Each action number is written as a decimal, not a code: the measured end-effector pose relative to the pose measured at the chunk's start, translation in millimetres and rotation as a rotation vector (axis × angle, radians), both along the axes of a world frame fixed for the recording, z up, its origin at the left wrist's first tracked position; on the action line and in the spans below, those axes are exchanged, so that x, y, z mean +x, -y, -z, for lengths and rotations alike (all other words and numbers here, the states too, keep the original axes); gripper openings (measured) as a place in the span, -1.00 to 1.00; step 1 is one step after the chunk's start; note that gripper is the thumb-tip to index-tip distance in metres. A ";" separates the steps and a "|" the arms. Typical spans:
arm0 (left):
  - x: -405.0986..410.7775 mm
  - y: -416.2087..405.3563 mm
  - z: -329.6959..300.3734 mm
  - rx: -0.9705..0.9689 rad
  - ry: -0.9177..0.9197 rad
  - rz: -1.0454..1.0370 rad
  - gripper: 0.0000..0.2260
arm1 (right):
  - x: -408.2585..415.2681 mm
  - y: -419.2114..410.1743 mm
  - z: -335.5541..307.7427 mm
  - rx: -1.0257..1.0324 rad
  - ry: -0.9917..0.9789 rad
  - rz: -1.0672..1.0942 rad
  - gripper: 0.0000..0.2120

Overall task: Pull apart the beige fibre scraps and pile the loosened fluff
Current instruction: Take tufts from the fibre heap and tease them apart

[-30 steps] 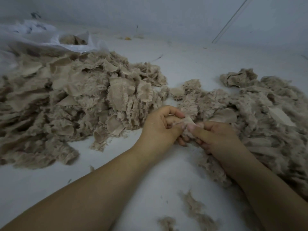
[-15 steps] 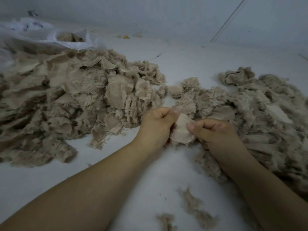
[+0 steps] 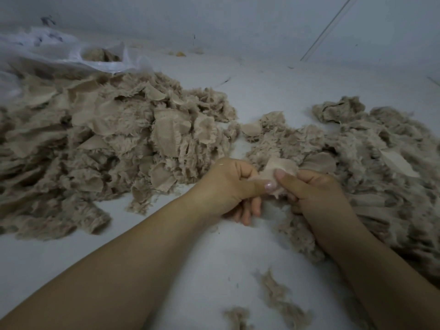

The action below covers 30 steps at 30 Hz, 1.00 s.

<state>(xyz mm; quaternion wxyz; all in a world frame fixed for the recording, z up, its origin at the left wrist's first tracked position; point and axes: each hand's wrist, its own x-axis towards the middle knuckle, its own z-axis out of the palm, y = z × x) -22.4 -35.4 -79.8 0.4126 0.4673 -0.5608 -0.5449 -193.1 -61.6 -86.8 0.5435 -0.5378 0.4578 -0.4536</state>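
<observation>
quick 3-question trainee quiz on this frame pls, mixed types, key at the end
1. True or false: both the left hand and the right hand have a grip on the same beige scrap.
2. Multiple choice: the clear plastic bag lies (A) at the far left behind the large pile, (B) under the right forearm, (C) between the two hands.
3. Fill in: the loose wisps of fluff nearest the camera lie on the white ____.

Key: 1 true; 2 A; 3 surface.
</observation>
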 end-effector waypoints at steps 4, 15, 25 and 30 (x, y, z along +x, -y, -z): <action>18.0 1.8 -0.1 0.046 -0.095 0.230 -0.80 | -4.6 3.5 -2.7 0.073 0.100 0.090 -0.65; 1.5 3.4 10.7 0.042 0.116 0.077 -0.48 | -0.8 -7.5 -7.1 0.004 0.128 -0.086 -0.85; -15.1 10.7 12.9 -0.351 0.009 -0.397 -0.83 | -2.8 5.3 -1.1 0.044 0.126 0.090 -0.59; -37.1 13.1 24.6 -0.528 1.014 -0.133 -0.74 | 0.7 4.0 -0.4 0.022 0.159 0.121 -0.61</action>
